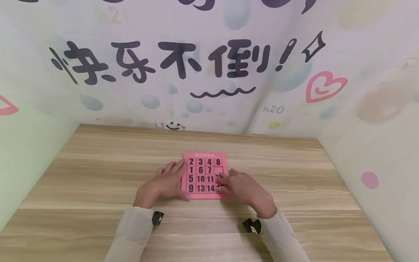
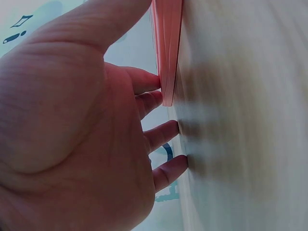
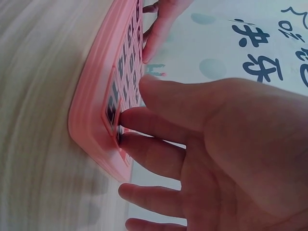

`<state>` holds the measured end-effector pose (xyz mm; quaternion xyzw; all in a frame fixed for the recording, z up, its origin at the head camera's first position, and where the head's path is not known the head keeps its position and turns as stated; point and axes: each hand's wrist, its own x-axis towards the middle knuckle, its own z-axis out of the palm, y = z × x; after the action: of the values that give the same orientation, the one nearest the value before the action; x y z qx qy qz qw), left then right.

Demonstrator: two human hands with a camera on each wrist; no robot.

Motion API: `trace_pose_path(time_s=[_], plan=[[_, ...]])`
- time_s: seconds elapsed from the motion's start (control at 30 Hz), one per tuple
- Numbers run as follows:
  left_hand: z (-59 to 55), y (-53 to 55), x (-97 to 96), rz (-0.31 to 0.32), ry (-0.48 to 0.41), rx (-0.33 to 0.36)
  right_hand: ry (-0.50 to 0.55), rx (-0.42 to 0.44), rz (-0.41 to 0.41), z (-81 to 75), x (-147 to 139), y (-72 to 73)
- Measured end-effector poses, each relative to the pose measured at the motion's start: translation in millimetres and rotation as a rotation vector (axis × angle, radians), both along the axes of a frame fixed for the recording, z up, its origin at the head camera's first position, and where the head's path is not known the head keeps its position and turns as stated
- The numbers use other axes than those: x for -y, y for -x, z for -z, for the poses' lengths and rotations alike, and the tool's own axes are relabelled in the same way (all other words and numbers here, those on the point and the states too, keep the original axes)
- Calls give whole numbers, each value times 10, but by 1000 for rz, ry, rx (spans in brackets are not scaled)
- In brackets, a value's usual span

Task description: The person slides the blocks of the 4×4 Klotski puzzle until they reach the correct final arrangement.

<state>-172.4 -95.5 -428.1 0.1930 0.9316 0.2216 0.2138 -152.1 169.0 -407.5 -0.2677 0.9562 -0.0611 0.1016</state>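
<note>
A pink sliding number puzzle point(image 1: 203, 196) lies flat on the wooden table. Its tiles carry black numbers, and a gap shows below the 8 tile point(image 1: 218, 162), right of the 7. My left hand point(image 1: 165, 185) rests against the puzzle's left side, thumb at the lower left corner and index fingertip along the edge; other fingertips touch the table in the left wrist view. From the right, my right hand point(image 1: 245, 187) reaches over the frame, with two extended fingertips on the right-hand column, partly covering its lower tiles. The 15 tile point(image 3: 112, 109) shows beside those fingers in the right wrist view.
The wooden table point(image 1: 98, 160) runs back to a white printed cloth point(image 1: 131, 105) with dark characters and bubbles. Cloth walls also stand at left and right. Pale sleeves cover both forearms, and a small dark item point(image 1: 158, 218) sits at the left cuff.
</note>
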Motion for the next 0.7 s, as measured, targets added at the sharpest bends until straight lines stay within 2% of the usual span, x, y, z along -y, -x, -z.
trace_pose_path(time_s=[0.37, 0.7], plan=[[-12, -17, 1, 4, 22, -1, 17, 30, -24, -17, 2, -9], [-31, -21, -3, 9, -8, -2, 15, 67, -16, -47, -15, -21]])
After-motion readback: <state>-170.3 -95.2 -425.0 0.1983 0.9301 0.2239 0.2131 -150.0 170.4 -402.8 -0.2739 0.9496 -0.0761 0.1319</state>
